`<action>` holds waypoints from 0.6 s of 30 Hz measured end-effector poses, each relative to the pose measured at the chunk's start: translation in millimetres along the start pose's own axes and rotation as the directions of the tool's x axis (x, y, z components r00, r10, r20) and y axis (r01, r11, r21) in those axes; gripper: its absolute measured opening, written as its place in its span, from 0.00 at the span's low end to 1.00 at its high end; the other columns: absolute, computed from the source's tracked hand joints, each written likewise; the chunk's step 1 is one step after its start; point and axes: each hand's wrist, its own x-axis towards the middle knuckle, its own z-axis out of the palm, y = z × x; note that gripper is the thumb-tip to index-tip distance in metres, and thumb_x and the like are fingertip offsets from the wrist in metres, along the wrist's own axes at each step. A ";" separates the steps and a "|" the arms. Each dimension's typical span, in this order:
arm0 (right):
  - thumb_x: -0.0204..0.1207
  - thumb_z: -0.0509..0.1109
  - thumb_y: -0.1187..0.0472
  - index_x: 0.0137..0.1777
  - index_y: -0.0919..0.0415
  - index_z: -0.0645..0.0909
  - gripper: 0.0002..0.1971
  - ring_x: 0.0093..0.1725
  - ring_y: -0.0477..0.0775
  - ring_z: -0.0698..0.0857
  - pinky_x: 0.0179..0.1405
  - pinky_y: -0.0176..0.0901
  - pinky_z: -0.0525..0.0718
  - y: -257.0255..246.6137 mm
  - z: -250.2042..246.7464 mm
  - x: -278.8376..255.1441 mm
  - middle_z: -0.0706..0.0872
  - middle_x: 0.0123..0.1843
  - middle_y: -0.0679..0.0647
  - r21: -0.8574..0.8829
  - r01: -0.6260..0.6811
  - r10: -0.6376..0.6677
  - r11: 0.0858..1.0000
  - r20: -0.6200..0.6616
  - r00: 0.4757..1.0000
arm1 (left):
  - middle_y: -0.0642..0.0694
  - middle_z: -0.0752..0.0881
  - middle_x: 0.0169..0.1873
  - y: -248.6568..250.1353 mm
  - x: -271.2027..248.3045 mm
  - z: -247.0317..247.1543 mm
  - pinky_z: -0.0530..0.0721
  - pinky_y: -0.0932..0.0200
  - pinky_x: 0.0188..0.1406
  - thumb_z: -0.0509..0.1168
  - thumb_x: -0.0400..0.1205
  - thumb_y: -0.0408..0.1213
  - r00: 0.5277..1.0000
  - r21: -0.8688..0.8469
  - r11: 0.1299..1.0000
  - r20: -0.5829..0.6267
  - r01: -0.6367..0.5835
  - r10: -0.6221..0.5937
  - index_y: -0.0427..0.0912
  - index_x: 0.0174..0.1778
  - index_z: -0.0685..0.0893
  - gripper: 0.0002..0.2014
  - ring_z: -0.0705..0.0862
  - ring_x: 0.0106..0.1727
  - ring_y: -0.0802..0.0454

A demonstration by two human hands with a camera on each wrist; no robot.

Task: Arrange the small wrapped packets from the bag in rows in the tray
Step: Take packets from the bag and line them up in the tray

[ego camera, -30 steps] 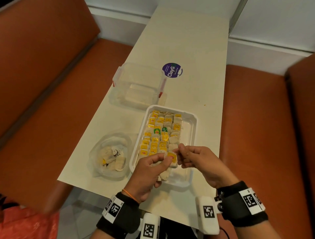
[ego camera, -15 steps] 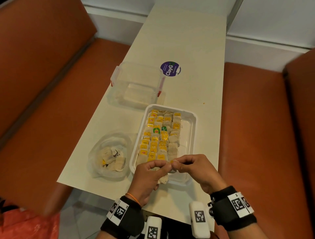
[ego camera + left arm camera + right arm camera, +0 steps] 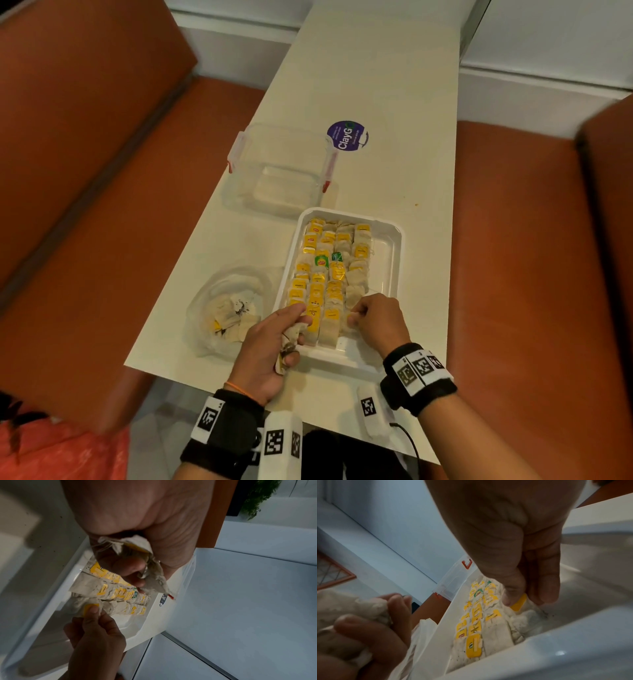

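A white tray [image 3: 393, 246] on the table holds rows of small beige packets with yellow tags [image 3: 317, 284]. My left hand [image 3: 270, 346] hovers at the tray's near left corner, its fingers curled round a bunch of packets [image 3: 137, 547]. My right hand [image 3: 375, 318] is over the near end of the right row, where thumb and fingers pinch a yellow-tagged packet [image 3: 519, 603] down in the tray. A clear plastic bag [image 3: 226, 315] with more packets lies left of the tray.
An open clear plastic box with red clips [image 3: 279, 169] stands beyond the tray. A purple round sticker [image 3: 347, 134] is on the cream table [image 3: 376, 85]. Orange bench seats [image 3: 520, 274] flank the table on both sides.
Both hands met over the tray's near end around one packet. Now they have parted: the right hand has lowered that packet into the right row, the left has drawn back to the corner.
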 end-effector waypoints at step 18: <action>0.81 0.70 0.68 0.53 0.63 0.83 0.04 0.48 0.57 0.84 0.46 0.46 0.77 -6.7 5.3 2.2 0.86 0.50 0.55 0.095 -0.058 0.070 0.994 -0.122 0.990 | 0.42 0.89 0.46 1.0 2.8 -8.2 0.65 0.63 0.17 0.78 0.80 0.41 1.000 0.000 1.000 0.015 0.013 -0.013 0.38 0.56 0.90 0.13 0.79 0.32 0.53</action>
